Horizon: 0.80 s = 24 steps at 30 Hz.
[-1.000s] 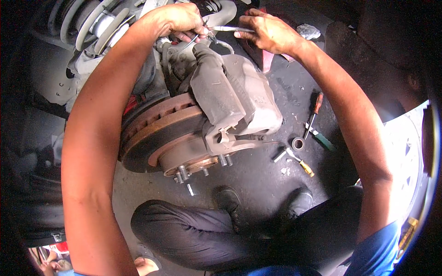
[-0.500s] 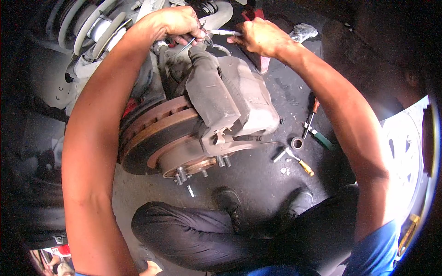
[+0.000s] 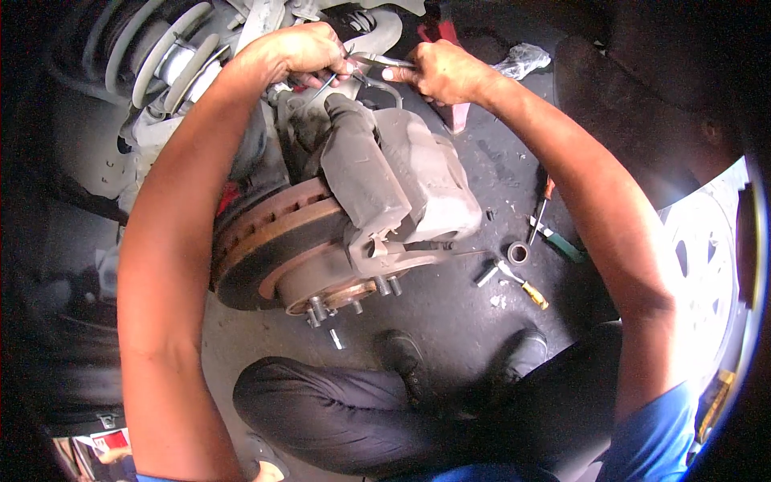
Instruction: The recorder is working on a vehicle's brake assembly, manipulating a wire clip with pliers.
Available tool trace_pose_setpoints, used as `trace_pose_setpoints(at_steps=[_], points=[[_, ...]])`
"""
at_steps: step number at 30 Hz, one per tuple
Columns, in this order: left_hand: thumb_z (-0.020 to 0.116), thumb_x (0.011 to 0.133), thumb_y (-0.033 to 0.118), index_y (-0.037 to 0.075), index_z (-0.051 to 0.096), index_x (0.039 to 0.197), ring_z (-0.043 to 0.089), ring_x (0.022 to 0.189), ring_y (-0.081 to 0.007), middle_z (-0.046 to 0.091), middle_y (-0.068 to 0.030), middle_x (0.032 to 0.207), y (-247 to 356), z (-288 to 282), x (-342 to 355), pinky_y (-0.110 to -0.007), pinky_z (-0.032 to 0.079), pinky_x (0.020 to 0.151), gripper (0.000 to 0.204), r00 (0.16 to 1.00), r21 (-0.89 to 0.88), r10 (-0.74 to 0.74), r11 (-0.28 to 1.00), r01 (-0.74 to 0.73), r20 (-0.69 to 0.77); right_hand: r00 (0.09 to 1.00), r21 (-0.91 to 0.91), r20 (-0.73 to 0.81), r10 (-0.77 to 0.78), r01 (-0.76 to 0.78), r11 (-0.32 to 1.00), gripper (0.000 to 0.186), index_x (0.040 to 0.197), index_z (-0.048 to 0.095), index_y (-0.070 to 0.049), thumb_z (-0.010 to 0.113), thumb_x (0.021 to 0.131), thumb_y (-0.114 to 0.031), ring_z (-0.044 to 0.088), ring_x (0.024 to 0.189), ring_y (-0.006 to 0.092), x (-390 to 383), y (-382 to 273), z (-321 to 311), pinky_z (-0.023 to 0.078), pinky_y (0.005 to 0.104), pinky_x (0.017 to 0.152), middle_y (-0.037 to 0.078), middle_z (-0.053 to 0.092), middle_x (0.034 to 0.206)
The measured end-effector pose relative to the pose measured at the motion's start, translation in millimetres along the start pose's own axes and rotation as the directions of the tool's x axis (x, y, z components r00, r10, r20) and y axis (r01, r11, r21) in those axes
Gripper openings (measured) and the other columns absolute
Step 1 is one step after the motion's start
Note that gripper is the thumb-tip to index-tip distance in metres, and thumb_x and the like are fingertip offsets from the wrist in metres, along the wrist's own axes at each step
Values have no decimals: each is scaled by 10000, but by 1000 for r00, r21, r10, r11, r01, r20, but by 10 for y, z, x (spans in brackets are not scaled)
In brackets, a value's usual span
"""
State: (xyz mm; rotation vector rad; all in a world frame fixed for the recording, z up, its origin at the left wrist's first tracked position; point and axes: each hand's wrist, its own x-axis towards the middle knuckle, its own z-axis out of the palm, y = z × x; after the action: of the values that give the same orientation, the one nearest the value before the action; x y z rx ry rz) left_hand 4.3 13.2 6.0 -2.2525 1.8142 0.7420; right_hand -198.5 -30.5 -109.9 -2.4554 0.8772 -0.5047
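Silvery metal is gleaming up top: the bare right hand (image 3: 446, 72) is gripping a slim, silvery, plier-like metal tool (image 3: 384, 61), fingers curling round the handle end, nose pointing over at the bare left hand (image 3: 312, 55). That left one is pinching a thin, dark, bluish wire (image 3: 327, 85), which is sitting just beyond the blocky, dusty grey metal brake caliper (image 3: 438, 177). Can't tell if the tool's jaws are biting anything; it's getting pretty cluttered around those fingertips.

Handling-wise, I'm guessing the wire is going to be light and springy, bendy but fighting back a bit, so pinching close to the tool's nose is looking like the right hold. The tool I'm judging stiff and easy to lift, maybe slick if any grease is hanging about, so I'm favouring the rear of the handles.

Textures: the caliper is wearing a chalky matte skin, looking properly heavy, and it's straddling a thick, round, rust-brown vented brake disc (image 3: 281, 233). Stubby, threaded grey metal studs (image 3: 389, 286) are poking out below. A pale grey coil spring (image 3: 148, 48) is looping in the upper left. On the dark, scuffed floor (image 3: 502, 153), a hollow greyish ring (image 3: 518, 253) is lying between a slim red-handled screwdriver (image 3: 541, 214) and a yellow-handled tool (image 3: 534, 296).
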Motion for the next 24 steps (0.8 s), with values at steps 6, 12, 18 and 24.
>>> trace_pose_setpoints(at_steps=[6,12,18,24], points=[[678,921,254,72,726,991,630,830,-99,704,8,878,7,1,-22,-279,518,738,201,1000,2,21,1000,-21,-3,844,-21,459,277,-301,953,498,1112,691,33,557,981,-428,749,842,315,-118,419,150,599,463,703,234,726,984],[672,934,260,41,737,978,611,782,-122,699,-14,864,70,-7,-64,-277,510,668,233,999,57,40,998,-41,2,627,-493,693,356,53,868,540,1250,680,-79,539,968,-518,658,1149,317,-700,854,1025,542,517,937,123,717,1158],[629,951,217,44,727,1034,633,800,-108,710,-15,869,42,-15,-48,-277,509,678,215,999,19,6,1000,-5,-32,998,-161,31,49,-43,986,280,1016,687,-47,638,859,-274,675,1046,419,-290,750,883,546,501,912,231,705,1080],[636,941,205,56,714,1053,643,804,-110,718,-8,875,30,-14,-11,-297,513,696,201,999,-35,-22,999,21,-40,990,615,-135,-40,115,780,332,1157,707,-40,636,901,-238,683,1068,248,341,166,402,502,347,967,168,733,1111]])
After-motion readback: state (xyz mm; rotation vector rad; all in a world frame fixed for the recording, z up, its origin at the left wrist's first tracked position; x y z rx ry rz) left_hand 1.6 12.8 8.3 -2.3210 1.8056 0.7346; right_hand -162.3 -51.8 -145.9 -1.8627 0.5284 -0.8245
